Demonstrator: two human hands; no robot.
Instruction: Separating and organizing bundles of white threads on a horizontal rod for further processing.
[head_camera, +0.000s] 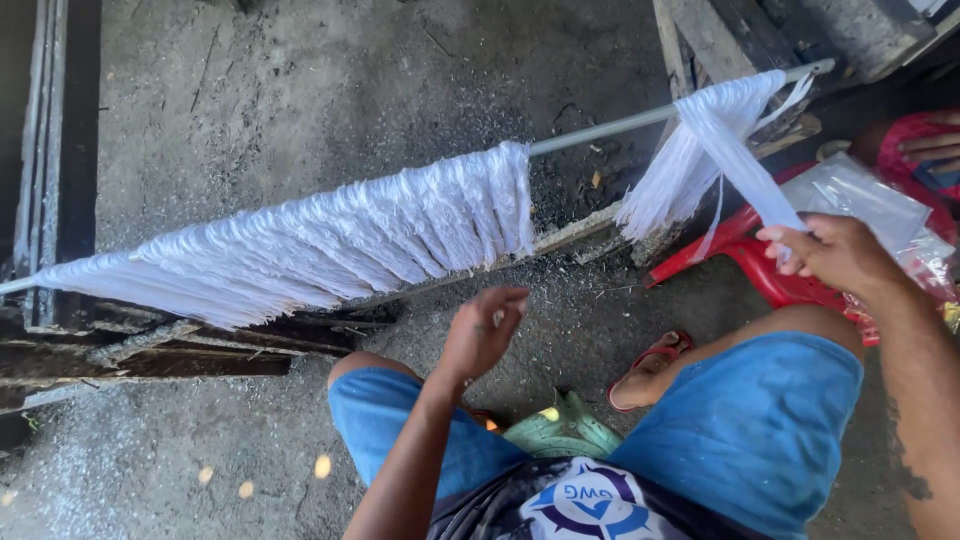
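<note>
Over a gritty concrete floor (300, 80), our right hand (835, 255) pinches a white strand bundle (700, 150) hanging at the metal rod's (600, 128) right end; our left hand (482, 330) hovers loosely curled, empty.

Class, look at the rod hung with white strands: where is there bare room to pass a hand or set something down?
The rod is bare between the long white bundle and the small bundle pinched by the right hand. Concrete floor beyond is open. The red chair with plastic bags is crowded.
</note>
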